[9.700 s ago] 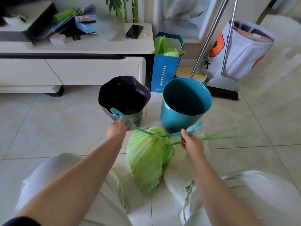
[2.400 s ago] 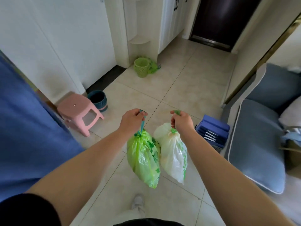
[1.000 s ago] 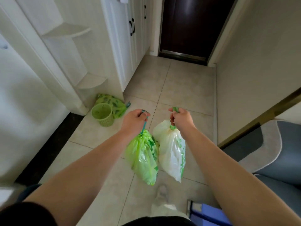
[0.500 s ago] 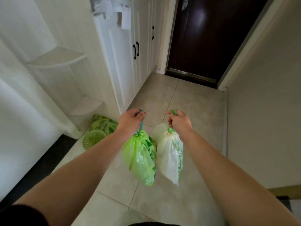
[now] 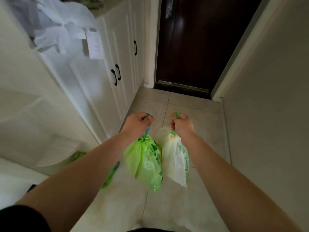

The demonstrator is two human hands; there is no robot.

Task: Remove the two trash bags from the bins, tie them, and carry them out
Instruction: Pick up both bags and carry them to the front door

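Several sheets of paper (image 5: 93, 46) hang on the white cabinet (image 5: 70, 91) along the left side, whose doors carry black handles (image 5: 116, 77). Low beside the cabinet something green (image 5: 77, 155) lies on the floor, too blurred to name. The left hand (image 5: 137, 123) is curled tight round the blue-green drawstring of the green bag (image 5: 143, 163), which hangs tied and clear of the tiled floor (image 5: 192, 111). Touching its right side hangs the white bag (image 5: 175, 163), its green drawstring gripped in the fist of the right hand (image 5: 182, 125). Ahead of both hands a dark door (image 5: 192, 47) stands closed at the end of the passage, with a metal threshold (image 5: 182, 84) at its foot. A plain wall (image 5: 267, 97) bounds the right side.
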